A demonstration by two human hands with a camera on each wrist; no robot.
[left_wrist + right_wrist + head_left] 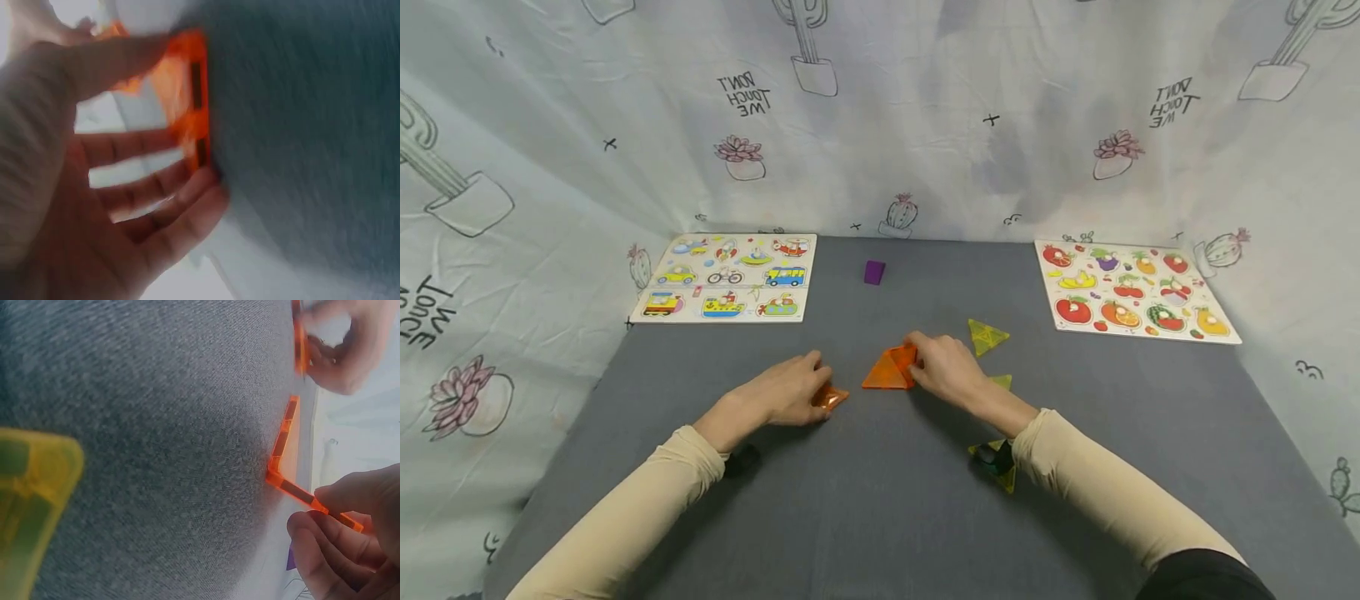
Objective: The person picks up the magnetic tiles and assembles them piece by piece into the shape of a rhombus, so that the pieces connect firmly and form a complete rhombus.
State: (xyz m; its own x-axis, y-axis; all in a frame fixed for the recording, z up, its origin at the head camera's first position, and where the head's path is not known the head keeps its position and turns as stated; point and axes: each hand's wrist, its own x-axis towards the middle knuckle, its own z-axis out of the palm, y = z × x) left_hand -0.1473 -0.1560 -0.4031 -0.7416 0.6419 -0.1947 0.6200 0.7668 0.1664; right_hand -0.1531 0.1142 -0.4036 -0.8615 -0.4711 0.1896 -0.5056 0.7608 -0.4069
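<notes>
My left hand [786,389] grips a see-through orange magnetic tile [831,397] at the middle of the grey table, thumb on one side and fingers on the other. In the left wrist view this tile [181,87] stands close to the table surface, with dark magnet strips along its edge. To the right, my right hand [951,367] pinches one of two orange triangular magnetic tiles [886,372] that meet along an edge. The right wrist view shows the pinched tile [299,494] tilted at an angle to its neighbour. A small gap separates the two hands' tiles.
Yellow triangular tiles [987,337] lie near my right forearm, one partly under it. A purple tile [874,272] sits farther back. A vehicle puzzle board [722,278] lies back left, a fruit puzzle board [1135,292] back right. A printed curtain [925,125] borders the table.
</notes>
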